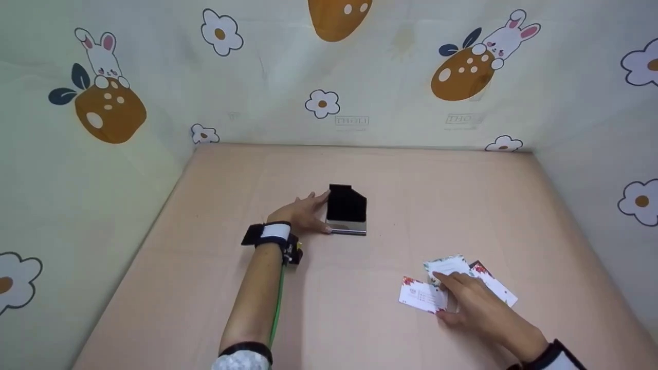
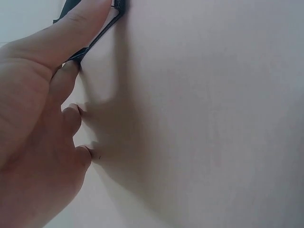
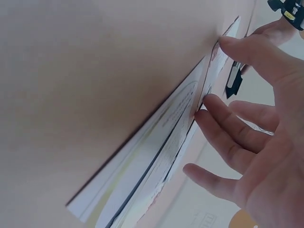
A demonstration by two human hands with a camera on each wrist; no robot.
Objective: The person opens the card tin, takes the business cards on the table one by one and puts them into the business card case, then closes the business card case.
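A business card case (image 1: pixel 347 205), black with a silver strip along its near edge, stands at mid-table. My left hand (image 1: pixel 303 213) holds its left side, thumb at the near corner and index finger at the far one. Off to the right, my right hand (image 1: pixel 475 306) pinches the end of a white business card (image 1: pixel 419 294) with red flowers between thumb and fingers. A leaf-patterned card (image 1: pixel 450 264) lies just behind that one, and another card (image 1: pixel 497 288) is partly covered by the hand. In the right wrist view, cards (image 3: pixel 156 137) overlap under the fingers.
A pink-beige cloth (image 1: pixel 257 174) covers the table. Beyond it rises a pale backdrop (image 1: pixel 272 72) printed with rabbits and flowers, which also runs down both sides. A green cable (image 1: pixel 278 308) runs along the left forearm.
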